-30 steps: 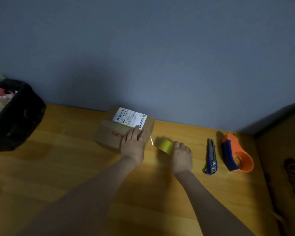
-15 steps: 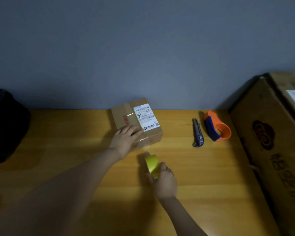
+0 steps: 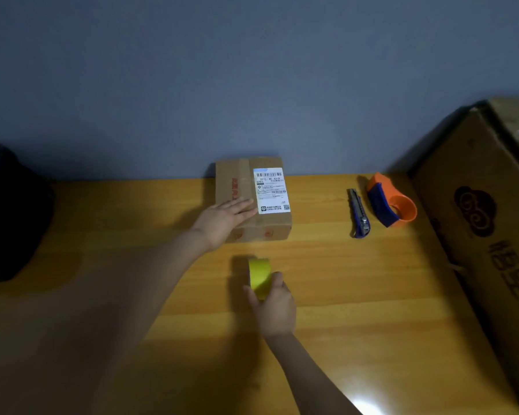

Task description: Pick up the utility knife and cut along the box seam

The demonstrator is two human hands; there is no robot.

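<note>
Utility knife [image 3: 359, 214] and tape dispenser [image 3: 390, 202] right of parcel [image 3: 252, 199].

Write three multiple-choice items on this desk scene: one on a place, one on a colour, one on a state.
1. Where does the utility knife lie?
A. on the small box
B. between the small box and the tape dispenser
C. under the left hand

2. What colour is the tape roll?
A. yellow
B. red
C. white

3. How is the left hand?
A. clenched, idle
B. pinching the knife
C. flat on the small box

Answers: B, it lies just left of the dispenser; A, the right hand grips a yellow roll; C, straight fingers rest on top.
</note>
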